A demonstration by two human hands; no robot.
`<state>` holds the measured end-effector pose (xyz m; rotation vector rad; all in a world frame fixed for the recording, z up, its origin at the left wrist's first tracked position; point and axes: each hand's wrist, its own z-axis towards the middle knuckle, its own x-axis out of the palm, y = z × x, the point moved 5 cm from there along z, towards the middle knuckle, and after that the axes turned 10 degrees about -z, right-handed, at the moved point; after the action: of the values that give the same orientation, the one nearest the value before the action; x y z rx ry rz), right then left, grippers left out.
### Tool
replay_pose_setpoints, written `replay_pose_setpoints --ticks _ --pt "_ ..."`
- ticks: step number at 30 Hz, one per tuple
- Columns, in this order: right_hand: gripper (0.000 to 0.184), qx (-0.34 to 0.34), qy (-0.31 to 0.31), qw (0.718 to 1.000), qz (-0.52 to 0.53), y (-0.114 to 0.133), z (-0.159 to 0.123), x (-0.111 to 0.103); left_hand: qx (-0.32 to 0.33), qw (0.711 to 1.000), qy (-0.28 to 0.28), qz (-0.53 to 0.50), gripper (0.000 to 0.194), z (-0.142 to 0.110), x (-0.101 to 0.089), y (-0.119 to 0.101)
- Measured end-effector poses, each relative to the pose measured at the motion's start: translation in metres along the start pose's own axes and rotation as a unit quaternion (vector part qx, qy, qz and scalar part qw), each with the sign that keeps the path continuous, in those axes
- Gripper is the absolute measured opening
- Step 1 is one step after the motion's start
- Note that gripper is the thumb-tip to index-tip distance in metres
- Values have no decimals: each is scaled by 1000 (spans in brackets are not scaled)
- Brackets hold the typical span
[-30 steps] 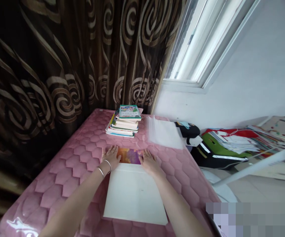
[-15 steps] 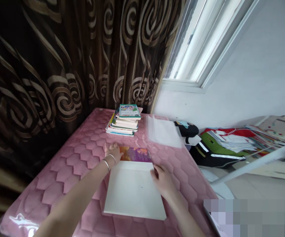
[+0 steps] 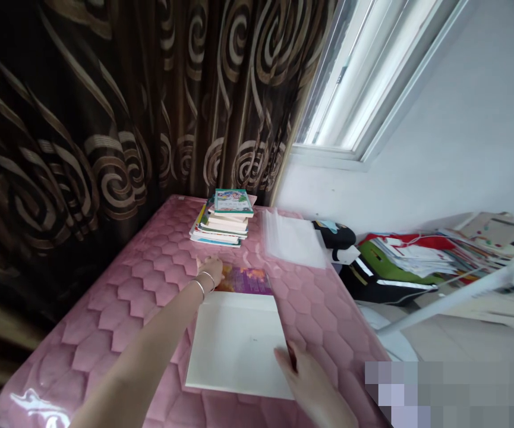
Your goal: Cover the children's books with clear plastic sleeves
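Swirl-patterned brown curtains (image 3: pixel 194 119) hang past a pink quilted mattress (image 3: pixel 105 321), and on it, between the person's two hands, lies a book (image 3: pixel 239 345), its blank off-white face up and a purple-and-orange printed panel (image 3: pixel 248 282) at its far end. Two silver bangles circle the wrist of the left hand (image 3: pixel 211 268), which rests at the left edge of that panel, fingers loosely bent. Nearer the body, the right hand (image 3: pixel 303 371) curls at the book's right edge, thumb over the blank face and other fingers tucked alongside; from where I stand, I can't tell whether either hand actually pinches anything. Just beyond the left hand rises a stack of books (image 3: pixel 223 229); to the right of that, well past the right hand, translucent plastic sheets (image 3: pixel 295 241) lie flat. I'd judge the book light, flat and fairly stiff, its surface smooth enough to slide, with corners that could bend. Its long side edges, one by each hand, look the surest hold, thumbs on top.
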<state>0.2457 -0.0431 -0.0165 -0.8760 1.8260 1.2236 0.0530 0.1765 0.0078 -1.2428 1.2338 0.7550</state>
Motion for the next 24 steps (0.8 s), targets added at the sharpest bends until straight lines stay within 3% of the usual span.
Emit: replay_pose_setpoints --ticks 5,17,21,24 --pt "38 5 9 999 53 -9 5 7 6 1000 4 -13 44 5 0 2" --pt "41 1 34 973 230 -2 -13 3 5 997 19 -80 48 17 -15 20" --pt "35 -5 -24 983 183 -9 -4 -2 24 992 17 -120 46 16 -27 29" --pt "34 -31 -23 989 142 -4 8 -20 20 989 8 -146 33 8 -42 42"
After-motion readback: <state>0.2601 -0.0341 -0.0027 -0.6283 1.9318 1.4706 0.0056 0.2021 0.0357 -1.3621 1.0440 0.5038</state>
